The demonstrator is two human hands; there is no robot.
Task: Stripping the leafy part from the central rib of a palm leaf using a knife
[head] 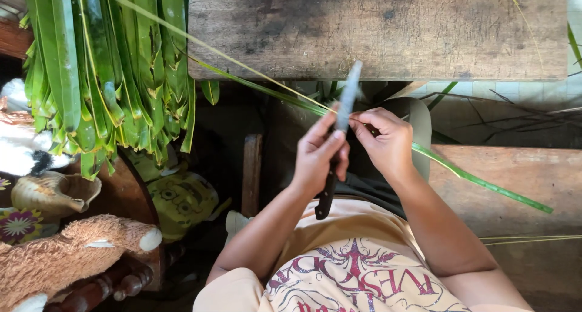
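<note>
My left hand [318,156] grips a knife with a black handle [325,198]; its grey blade [348,97] points up and away from me. My right hand [388,143] pinches a long green palm leaf strip [485,182] right beside the blade. The strip runs from the upper left, across both hands, down to the right. A pale thin midrib [200,43] runs alongside the strip toward the upper left. The blade meets the strip between my two hands, over my lap.
A thick bundle of green leaves [103,76] hangs at the left. A worn wooden board [388,27] lies ahead, a wooden bench [521,172] at the right. A brown plush toy [73,251], a woven shell-shaped basket [51,194] and a yellow cushion [182,200] sit at lower left.
</note>
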